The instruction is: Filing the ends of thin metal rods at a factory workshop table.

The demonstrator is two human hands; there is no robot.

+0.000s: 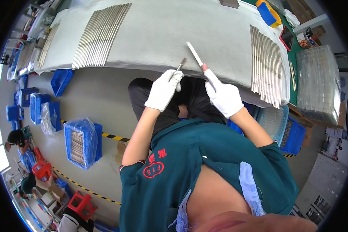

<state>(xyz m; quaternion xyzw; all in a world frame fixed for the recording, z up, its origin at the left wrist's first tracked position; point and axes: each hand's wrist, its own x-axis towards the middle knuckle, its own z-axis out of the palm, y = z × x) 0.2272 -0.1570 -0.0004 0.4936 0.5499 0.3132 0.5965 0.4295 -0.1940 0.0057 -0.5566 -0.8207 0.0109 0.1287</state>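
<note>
My left hand (161,92), in a white glove, is closed around a thin metal rod with a dark end (183,62); the rest of the rod is hidden in my fingers. My right hand (225,96), gloved in white with one fingertip bare, grips a pale, flat, narrow strip (193,53). The strip slants up and left over the near edge of the cloth-covered table (162,42). Both hands are above my lap, and the two held pieces stay apart from each other.
Slim metal rods lie side by side on the table at left (100,36) and right (266,65). Clear plastic trays (319,83) are stacked far right. A plastic-lined blue crate of rods (83,143) stands on the floor at left. A yellow-and-blue holder (268,13) sits at the back.
</note>
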